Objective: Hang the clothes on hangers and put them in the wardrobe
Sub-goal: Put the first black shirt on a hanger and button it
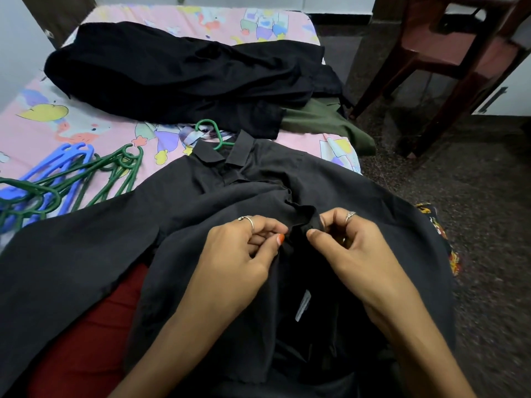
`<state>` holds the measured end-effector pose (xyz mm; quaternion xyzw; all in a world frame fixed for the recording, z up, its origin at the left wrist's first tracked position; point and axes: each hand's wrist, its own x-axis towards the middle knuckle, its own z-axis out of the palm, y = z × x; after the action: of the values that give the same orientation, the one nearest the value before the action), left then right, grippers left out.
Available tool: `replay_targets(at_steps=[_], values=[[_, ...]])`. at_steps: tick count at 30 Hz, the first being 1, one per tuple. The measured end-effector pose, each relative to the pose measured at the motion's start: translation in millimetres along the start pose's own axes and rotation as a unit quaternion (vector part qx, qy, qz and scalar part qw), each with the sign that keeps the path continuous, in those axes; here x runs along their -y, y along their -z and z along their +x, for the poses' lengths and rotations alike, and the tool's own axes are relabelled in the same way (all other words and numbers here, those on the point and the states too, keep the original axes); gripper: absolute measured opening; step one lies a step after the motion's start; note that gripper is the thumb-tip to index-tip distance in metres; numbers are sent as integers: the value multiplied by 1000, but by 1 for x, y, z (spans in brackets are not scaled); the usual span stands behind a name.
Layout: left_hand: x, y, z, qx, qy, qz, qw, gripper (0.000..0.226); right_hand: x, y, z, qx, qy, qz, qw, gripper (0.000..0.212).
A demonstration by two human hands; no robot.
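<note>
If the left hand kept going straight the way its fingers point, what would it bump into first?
The left hand points right, across the dark shirt it pinches. It would probably meet the right hand first, just across a small fold of cloth. Depth is hard to judge, but both hands seem level.

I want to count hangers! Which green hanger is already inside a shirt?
The green plastic hanger poking from the dark grey collared shirt; the other hangers lie piled loose.
</note>
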<state>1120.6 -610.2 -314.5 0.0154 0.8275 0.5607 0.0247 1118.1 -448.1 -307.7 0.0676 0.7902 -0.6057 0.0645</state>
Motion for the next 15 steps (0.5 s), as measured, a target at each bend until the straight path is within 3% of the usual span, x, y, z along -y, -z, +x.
replay_targets(at_steps=[3, 6, 15], values=[[-4, -3, -1, -12, 0, -4, 1000, 17, 7, -8, -4, -73, 89, -123, 986, 18], [-4, -5, -1, -29, 8, -21, 999, 15, 10, -20, -8, -97, 149, -189, 966, 19], [-5, -1, 1, -32, 83, -163, 983, 16, 6, -28, -9, -95, 149, -159, 971, 11]])
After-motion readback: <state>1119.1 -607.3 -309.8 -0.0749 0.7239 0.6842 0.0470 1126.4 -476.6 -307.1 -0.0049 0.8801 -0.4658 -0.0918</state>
